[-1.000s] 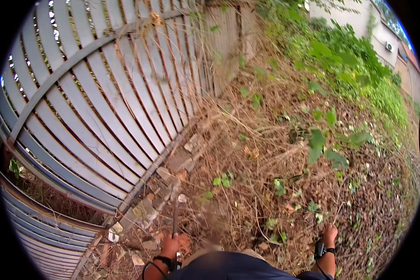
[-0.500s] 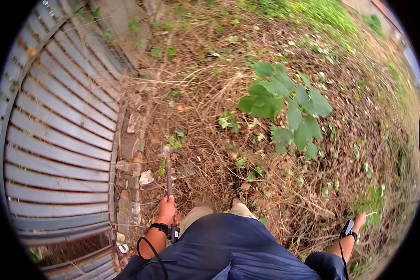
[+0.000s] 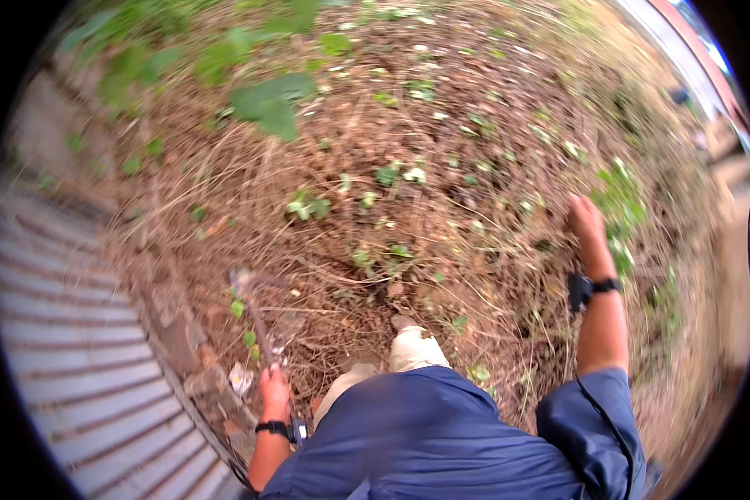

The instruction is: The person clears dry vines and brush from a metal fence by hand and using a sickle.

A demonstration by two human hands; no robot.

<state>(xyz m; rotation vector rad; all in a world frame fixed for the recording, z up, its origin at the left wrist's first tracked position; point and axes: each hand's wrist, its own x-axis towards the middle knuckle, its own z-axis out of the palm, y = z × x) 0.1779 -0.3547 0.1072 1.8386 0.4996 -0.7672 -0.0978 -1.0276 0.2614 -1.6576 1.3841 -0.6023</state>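
Note:
At the lower left, my left hand (image 3: 274, 392) is closed round the handle of a hoe-like hand tool (image 3: 261, 325). Its worn brown handle points away from me, and the blurred head bends to the right just above the dry ground. My right arm stretches forward on the right, and my right hand (image 3: 587, 218) looks closed, knuckles up. Green leafy stems (image 3: 623, 200) stand right beside it; whether the fingers hold any of them is hidden. Both wrists carry black straps with small devices. Large, blurred green leaves (image 3: 271, 102) hang at the upper left.
A grey slatted metal gate (image 3: 100, 383) lies along the left, edged by broken bricks (image 3: 175, 321). Dry stalks and leaf litter (image 3: 442, 167) cover the ground. A pale crumpled scrap (image 3: 241, 379) lies near the tool. A wall (image 3: 737, 242) stands at the far right.
The view has turned to the right, so the gate and large leaves sit farther left. My right hand has swung forward and inward; the pale stem end beside it no longer shows.

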